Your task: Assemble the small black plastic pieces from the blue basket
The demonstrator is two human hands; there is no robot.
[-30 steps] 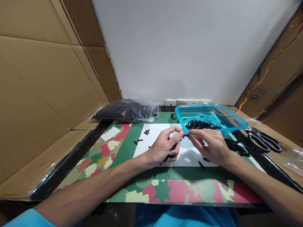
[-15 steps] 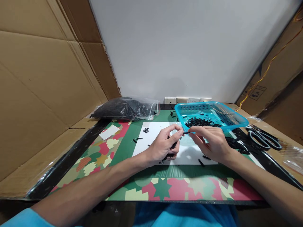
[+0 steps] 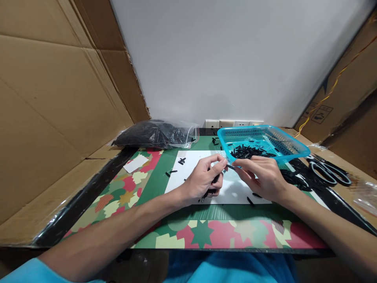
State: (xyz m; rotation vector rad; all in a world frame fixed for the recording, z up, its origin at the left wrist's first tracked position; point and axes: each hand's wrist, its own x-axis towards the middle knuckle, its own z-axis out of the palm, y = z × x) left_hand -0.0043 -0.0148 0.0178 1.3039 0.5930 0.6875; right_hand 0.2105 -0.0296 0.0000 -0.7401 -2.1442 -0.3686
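A small black strip spans the gap between my two hands above a white sheet. My left hand pinches its left end between thumb and forefinger, while the curled lower fingers hold more black pieces against the palm. At the strip's right end, the thumb and forefinger of my right hand are closed on it. Several loose black pieces lie on the sheet and beside it. Behind my right hand, a blue basket holds a heap of black pieces.
A clear bag of black material lies at the back left. Black-and-white scissors rest on the right, beside more black pieces. Cardboard stands on the left, and a small white paper lies on the patterned mat.
The strip between my fingers has tilted slightly, and my right fingertips have shifted a little to the left. Both hands otherwise keep nearly the same place.
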